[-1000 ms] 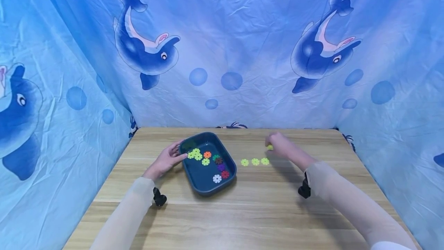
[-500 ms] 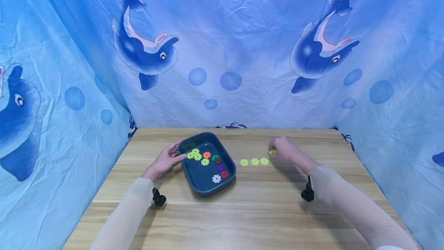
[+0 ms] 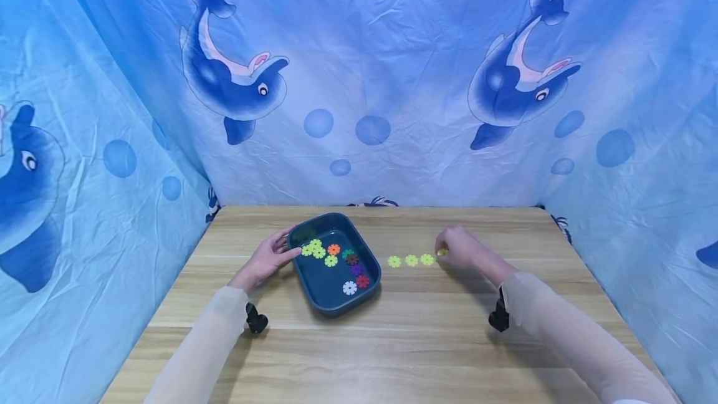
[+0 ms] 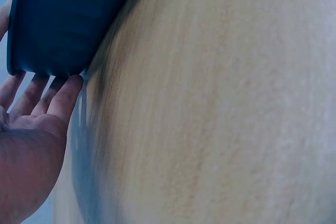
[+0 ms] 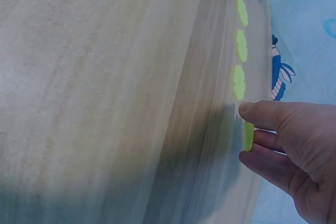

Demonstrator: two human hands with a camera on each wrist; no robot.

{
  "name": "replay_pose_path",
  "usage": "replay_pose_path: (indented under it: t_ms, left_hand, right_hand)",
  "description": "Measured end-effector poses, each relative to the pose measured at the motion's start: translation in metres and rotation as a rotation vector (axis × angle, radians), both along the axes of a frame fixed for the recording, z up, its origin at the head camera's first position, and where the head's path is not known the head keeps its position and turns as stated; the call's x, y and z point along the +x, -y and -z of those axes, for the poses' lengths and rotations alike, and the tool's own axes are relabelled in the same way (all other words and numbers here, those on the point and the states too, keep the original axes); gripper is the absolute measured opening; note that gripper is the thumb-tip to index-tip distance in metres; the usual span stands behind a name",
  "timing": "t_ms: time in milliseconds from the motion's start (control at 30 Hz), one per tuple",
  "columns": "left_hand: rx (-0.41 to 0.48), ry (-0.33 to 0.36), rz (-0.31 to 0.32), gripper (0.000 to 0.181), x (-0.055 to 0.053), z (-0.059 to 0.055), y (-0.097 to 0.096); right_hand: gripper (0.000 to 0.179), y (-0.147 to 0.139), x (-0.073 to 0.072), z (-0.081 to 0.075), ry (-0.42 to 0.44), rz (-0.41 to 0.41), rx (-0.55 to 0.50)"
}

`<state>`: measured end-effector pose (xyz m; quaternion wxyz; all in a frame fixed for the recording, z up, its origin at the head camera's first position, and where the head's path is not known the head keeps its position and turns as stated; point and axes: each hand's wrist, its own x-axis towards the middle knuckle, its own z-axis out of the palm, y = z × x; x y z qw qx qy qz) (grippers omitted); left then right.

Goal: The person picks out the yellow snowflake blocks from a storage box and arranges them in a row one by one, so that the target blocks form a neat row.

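"Where's the yellow-green, flower-shaped plastic disc (image 5: pixel 249 138)?"

"The right hand (image 3: pixel 462 247) pinches it in its fingers, just right of 3 matching discs (image 3: pixel 412 260) in a row."

"And the left hand (image 3: pixel 268 260)?"

"Its fingers hold the dark-blue plastic tray (image 3: pixel 335 312)."

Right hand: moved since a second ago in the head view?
Yes. Against the row of three yellow discs on the table, the right hand has come closer to the camera and slightly right, bringing its pinched disc to the row's right end.
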<state>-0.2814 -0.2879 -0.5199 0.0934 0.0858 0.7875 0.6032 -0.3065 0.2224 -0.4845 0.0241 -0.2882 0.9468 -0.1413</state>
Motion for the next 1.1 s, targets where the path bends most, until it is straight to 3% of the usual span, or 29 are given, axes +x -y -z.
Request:
replay_pose_path:
  t_ms: [300,733,933,1100]
  left_hand:
    - [0.009,0.016,-0.009,0.077,0.000,0.000,0.001]
    - [-0.006,0.010,-0.008,0.076,-0.001,0.001,0.003]
    - [-0.005,0.014,-0.003,0.077,-0.001,0.000,0.003]
    - [0.006,0.019,0.007,0.079,-0.001,0.000,0.003]
  right_hand:
    - [0.009,0.000,0.003,0.008,-0.020,-0.008,0.016]
    - [0.005,0.000,0.004,0.008,0.013,-0.005,-0.008]
    - [0.008,0.006,-0.002,-0.004,0.034,-0.006,-0.072]
    - [0.021,0.018,-0.008,-0.022,0.028,-0.008,-0.059]
